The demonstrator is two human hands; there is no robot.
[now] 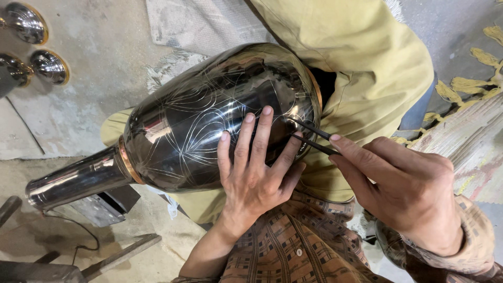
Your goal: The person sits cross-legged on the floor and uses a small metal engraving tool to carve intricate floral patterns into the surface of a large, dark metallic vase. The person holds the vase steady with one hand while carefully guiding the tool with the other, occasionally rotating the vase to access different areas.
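I see a large dark metal vase (209,120) lying on its side across the person's lap, its narrow neck pointing to the lower left and its broad rounded end toward the body, resting on yellow-green trousers (367,63). Its polished black skin carries fine scratched lines in leaf and petal curves, and a copper-coloured band rings the joint between body and neck. My left hand (257,178) lies flat on the vase's belly, fingers (245,141) spread fairly wide and pointing up over the curve, the thumb pressed against the lower right side; it steadies the vase rather than closing round it. My right hand (403,183) comes in from the right, its forefinger and thumb pinched tight on a pair of thin dark metal rods (314,137), which I take for a compass-like scriber, though I cannot tell for certain. The rod tips touch the vase surface just beside the left index fingertip, near the wide end. Both forearms wear a brown checked shirt (293,246). Under everything is a rough, stained concrete floor (105,68). Three shiny round metal pieces with brass rims (50,66) sit at the upper left, well apart from the vase. A frayed woven mat (466,131) with yellow tassels lies to the right, and grey metal bars (120,256) and a thin cable lie near the vase's neck at lower left.
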